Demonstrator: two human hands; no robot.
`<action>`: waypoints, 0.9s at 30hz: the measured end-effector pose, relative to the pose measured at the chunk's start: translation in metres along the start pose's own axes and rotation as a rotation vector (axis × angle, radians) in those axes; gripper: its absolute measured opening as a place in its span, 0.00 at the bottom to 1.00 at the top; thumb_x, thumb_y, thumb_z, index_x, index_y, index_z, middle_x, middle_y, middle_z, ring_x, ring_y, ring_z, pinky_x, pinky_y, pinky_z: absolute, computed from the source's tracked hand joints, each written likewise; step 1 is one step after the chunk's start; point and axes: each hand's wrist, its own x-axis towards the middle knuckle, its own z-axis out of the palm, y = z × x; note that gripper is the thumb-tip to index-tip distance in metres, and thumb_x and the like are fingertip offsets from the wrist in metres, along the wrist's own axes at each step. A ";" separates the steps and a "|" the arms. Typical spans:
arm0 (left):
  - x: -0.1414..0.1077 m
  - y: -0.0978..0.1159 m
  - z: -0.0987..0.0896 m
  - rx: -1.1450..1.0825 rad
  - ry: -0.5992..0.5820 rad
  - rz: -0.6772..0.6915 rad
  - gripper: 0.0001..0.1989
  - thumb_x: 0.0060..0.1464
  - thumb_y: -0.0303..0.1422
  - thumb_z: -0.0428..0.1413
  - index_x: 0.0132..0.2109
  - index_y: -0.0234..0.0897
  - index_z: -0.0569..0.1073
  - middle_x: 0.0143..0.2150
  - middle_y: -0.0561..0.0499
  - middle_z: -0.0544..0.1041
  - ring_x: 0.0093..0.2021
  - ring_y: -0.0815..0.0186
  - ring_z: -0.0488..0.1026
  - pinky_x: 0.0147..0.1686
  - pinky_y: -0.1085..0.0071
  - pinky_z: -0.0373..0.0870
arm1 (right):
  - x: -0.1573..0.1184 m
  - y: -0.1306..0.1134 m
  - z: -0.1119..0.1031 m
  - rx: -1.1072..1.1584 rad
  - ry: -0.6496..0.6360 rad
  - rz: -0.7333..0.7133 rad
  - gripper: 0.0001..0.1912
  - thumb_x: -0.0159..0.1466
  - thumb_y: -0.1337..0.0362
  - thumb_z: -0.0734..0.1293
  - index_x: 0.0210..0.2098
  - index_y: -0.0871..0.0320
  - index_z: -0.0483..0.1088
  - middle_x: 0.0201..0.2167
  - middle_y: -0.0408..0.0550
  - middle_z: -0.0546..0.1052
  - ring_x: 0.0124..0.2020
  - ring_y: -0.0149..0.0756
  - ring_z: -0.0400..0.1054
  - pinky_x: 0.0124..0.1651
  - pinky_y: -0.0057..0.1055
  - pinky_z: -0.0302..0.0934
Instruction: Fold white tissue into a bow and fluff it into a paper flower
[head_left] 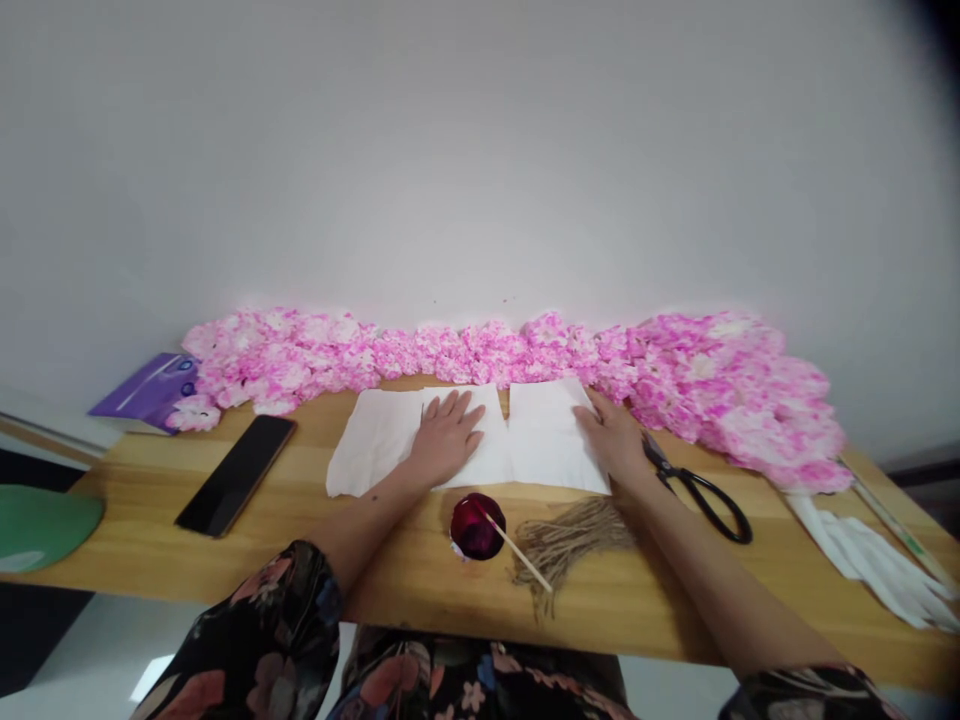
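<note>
Where hands (444, 440) rest, white sheets (546, 430) (plain), lying flat

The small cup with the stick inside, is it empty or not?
Not empty: dark red liquid shows in the cup, around the stick. How full, I cannot tell.

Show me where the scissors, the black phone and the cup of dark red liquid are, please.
Scissors (721, 512): head view, on the black handle loop.
Black phone (236, 476): head view, middle of the screen.
Cup of dark red liquid (472, 532): head view, on the liquid's surface.
</note>
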 end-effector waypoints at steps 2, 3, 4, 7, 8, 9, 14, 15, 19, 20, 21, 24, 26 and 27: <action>0.000 0.000 0.000 0.001 0.006 0.003 0.24 0.64 0.41 0.42 0.64 0.43 0.62 0.69 0.47 0.56 0.69 0.53 0.51 0.65 0.50 0.49 | -0.001 -0.003 -0.003 -0.040 0.009 0.033 0.23 0.62 0.59 0.61 0.55 0.55 0.70 0.50 0.51 0.76 0.49 0.47 0.71 0.54 0.45 0.62; 0.000 -0.001 0.001 0.001 0.009 0.004 0.24 0.64 0.41 0.41 0.64 0.43 0.62 0.69 0.47 0.56 0.69 0.53 0.51 0.65 0.49 0.49 | -0.001 -0.005 -0.004 -0.059 0.014 0.046 0.23 0.62 0.59 0.61 0.55 0.55 0.70 0.51 0.51 0.76 0.50 0.48 0.70 0.54 0.45 0.62; 0.000 -0.001 0.001 0.002 0.013 0.004 0.24 0.65 0.41 0.41 0.64 0.43 0.62 0.69 0.47 0.56 0.69 0.53 0.51 0.65 0.49 0.49 | -0.002 -0.007 -0.007 -0.074 0.022 0.062 0.23 0.62 0.59 0.61 0.56 0.55 0.69 0.52 0.51 0.75 0.51 0.48 0.69 0.55 0.44 0.61; -0.001 -0.002 0.001 0.003 0.019 0.012 0.23 0.64 0.41 0.41 0.64 0.43 0.62 0.69 0.46 0.56 0.69 0.53 0.51 0.65 0.49 0.49 | -0.003 -0.006 -0.020 -0.118 0.033 0.114 0.23 0.62 0.59 0.61 0.56 0.54 0.69 0.53 0.51 0.74 0.53 0.48 0.68 0.56 0.44 0.61; -0.001 -0.002 0.001 0.003 0.020 0.015 0.23 0.64 0.41 0.42 0.64 0.43 0.62 0.69 0.46 0.56 0.69 0.53 0.51 0.65 0.49 0.49 | -0.004 -0.005 -0.027 -0.135 0.039 0.128 0.23 0.62 0.59 0.61 0.56 0.54 0.69 0.53 0.51 0.75 0.52 0.48 0.69 0.56 0.44 0.61; -0.001 -0.002 0.002 0.001 0.022 0.017 0.23 0.64 0.41 0.42 0.64 0.43 0.62 0.69 0.46 0.56 0.69 0.53 0.51 0.65 0.49 0.50 | -0.005 -0.004 -0.035 -0.152 0.055 0.138 0.23 0.62 0.59 0.61 0.56 0.54 0.70 0.52 0.51 0.75 0.52 0.48 0.69 0.55 0.44 0.61; 0.000 -0.003 0.002 -0.074 0.010 -0.003 0.23 0.64 0.40 0.43 0.63 0.43 0.62 0.69 0.46 0.56 0.69 0.54 0.49 0.66 0.48 0.47 | -0.007 -0.018 -0.083 -0.199 0.192 0.193 0.24 0.62 0.57 0.64 0.57 0.53 0.69 0.46 0.52 0.78 0.46 0.46 0.72 0.52 0.42 0.63; 0.001 -0.004 0.000 -0.124 0.003 -0.013 0.23 0.64 0.40 0.43 0.63 0.41 0.62 0.69 0.45 0.56 0.69 0.54 0.49 0.66 0.49 0.47 | -0.007 -0.026 -0.088 -0.176 0.196 0.202 0.25 0.62 0.57 0.64 0.58 0.53 0.69 0.44 0.52 0.79 0.43 0.45 0.73 0.50 0.41 0.64; 0.010 -0.014 -0.027 -0.490 0.027 -0.084 0.25 0.64 0.38 0.41 0.64 0.35 0.60 0.67 0.42 0.59 0.68 0.59 0.54 0.66 0.57 0.51 | 0.002 -0.068 -0.082 -0.011 0.180 0.103 0.23 0.62 0.59 0.65 0.56 0.54 0.70 0.48 0.52 0.77 0.47 0.43 0.72 0.54 0.41 0.62; 0.013 -0.016 -0.038 -0.603 0.038 -0.103 0.25 0.64 0.40 0.41 0.65 0.36 0.59 0.67 0.42 0.60 0.67 0.59 0.56 0.65 0.56 0.52 | 0.005 -0.079 -0.075 0.032 0.160 0.058 0.23 0.61 0.59 0.66 0.56 0.54 0.71 0.50 0.52 0.76 0.49 0.43 0.71 0.56 0.41 0.61; 0.014 -0.016 -0.049 -0.724 0.038 -0.100 0.27 0.63 0.42 0.43 0.65 0.37 0.58 0.67 0.42 0.60 0.67 0.58 0.57 0.65 0.56 0.52 | 0.009 -0.091 -0.066 0.083 0.131 0.020 0.23 0.61 0.58 0.66 0.56 0.53 0.70 0.51 0.51 0.76 0.50 0.43 0.70 0.55 0.42 0.62; 0.016 -0.014 -0.081 -1.156 -0.090 -0.122 0.34 0.61 0.46 0.48 0.69 0.42 0.48 0.65 0.40 0.63 0.65 0.56 0.61 0.61 0.55 0.58 | 0.018 -0.123 -0.040 0.303 0.007 -0.032 0.25 0.62 0.55 0.65 0.59 0.50 0.66 0.48 0.50 0.77 0.46 0.43 0.72 0.46 0.42 0.69; 0.014 -0.011 -0.092 -1.406 -0.164 -0.146 0.36 0.60 0.45 0.51 0.69 0.46 0.44 0.63 0.39 0.66 0.61 0.56 0.66 0.56 0.56 0.63 | 0.021 -0.138 -0.023 0.439 -0.070 -0.025 0.27 0.63 0.55 0.64 0.61 0.50 0.63 0.45 0.50 0.78 0.42 0.42 0.74 0.40 0.41 0.71; 0.012 -0.010 -0.093 -1.500 -0.182 -0.152 0.37 0.59 0.43 0.53 0.69 0.47 0.43 0.62 0.39 0.67 0.59 0.57 0.68 0.54 0.57 0.65 | 0.021 -0.142 -0.016 0.497 -0.097 -0.006 0.28 0.63 0.55 0.63 0.61 0.51 0.62 0.45 0.50 0.78 0.40 0.42 0.74 0.38 0.40 0.71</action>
